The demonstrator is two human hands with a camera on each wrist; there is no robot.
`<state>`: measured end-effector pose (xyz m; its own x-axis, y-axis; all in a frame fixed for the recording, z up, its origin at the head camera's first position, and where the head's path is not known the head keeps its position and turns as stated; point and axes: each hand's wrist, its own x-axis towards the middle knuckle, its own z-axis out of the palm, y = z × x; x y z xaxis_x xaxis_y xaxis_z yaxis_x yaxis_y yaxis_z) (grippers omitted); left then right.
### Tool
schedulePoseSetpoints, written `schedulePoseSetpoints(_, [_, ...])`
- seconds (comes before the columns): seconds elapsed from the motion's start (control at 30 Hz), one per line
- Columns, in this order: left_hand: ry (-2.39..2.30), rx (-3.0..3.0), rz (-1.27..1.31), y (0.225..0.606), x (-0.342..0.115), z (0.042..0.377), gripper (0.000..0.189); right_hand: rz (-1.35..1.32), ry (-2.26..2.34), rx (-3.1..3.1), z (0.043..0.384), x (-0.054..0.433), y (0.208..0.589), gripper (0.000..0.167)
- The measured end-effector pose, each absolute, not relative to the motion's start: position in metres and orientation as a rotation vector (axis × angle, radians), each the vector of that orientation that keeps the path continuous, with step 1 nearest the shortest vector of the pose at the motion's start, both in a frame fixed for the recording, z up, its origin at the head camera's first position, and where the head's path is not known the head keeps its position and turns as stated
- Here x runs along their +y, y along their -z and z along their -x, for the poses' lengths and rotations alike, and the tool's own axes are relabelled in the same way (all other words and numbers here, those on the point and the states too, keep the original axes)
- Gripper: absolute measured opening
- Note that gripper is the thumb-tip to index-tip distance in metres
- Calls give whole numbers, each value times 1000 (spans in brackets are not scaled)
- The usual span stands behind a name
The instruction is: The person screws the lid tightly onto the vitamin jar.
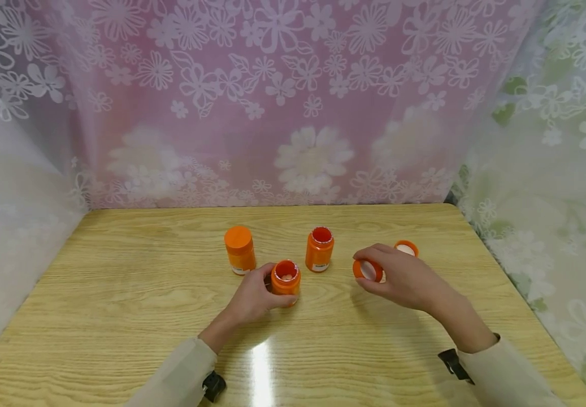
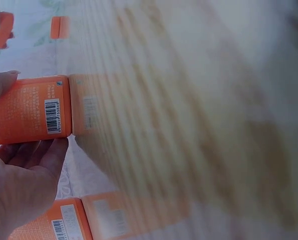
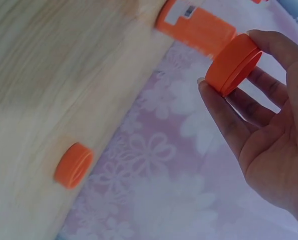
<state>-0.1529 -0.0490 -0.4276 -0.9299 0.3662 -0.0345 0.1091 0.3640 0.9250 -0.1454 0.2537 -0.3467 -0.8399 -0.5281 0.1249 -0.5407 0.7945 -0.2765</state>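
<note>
My left hand (image 1: 252, 298) grips an uncapped orange bottle (image 1: 293, 289) standing on the table, thumb on its near side. Several pale pieces show inside its mouth. In the left wrist view this bottle (image 2: 23, 112) carries a barcode near its base. Off to the right, my right hand (image 1: 412, 277) pinches an orange screw cap (image 3: 231, 65) by its rim, held above the table with its pale inner face showing in the head view. Between the hands and farther back stands a second uncapped orange bottle (image 1: 319, 254).
A capped orange bottle (image 1: 240, 254) stands behind and left of my left hand. Another orange cap (image 1: 407, 247) lies with its inside up just beyond my right hand. Flowered curtains (image 1: 313, 152) surround the wooden table (image 1: 120, 294) at the back and sides.
</note>
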Motion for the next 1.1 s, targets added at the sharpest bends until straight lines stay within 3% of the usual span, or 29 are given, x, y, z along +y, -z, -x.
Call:
schedulePoseSetpoints(0.57, [-1613,2410,-450,429,-49,153,57,-960,-612,-2831,150,190,329,39])
schedulePoseSetpoints(1.1, [-1638,2396,-485,431,-50,153,55,-1064,-689,-2680,159,165,334,36])
